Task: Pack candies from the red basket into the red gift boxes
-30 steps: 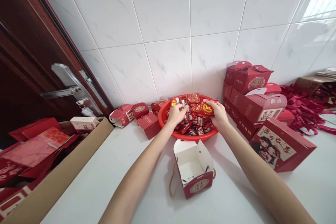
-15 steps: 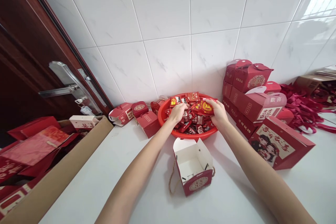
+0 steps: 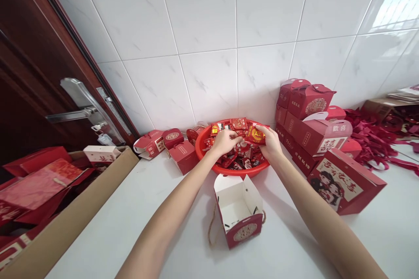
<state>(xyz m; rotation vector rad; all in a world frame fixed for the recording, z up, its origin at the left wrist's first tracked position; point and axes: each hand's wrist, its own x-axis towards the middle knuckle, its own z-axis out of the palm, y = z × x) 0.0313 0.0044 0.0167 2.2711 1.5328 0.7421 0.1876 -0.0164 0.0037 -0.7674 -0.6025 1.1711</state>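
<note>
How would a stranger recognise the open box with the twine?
On the white table, look for the red basin of wrapped packets by the tiled wall. Just in front of it, between two forearms, stands a small red box. What sets it apart: its top gapes open, showing a white inside, and brown twine hangs beside it.

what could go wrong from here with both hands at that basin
Packets heaped in the red basin might spill over its rim if the left hand or right hand jostles them. The right forearm looks close to the upright picture box and could knock it. The rope handle, looped beside the open box, might snag an arm.
</note>
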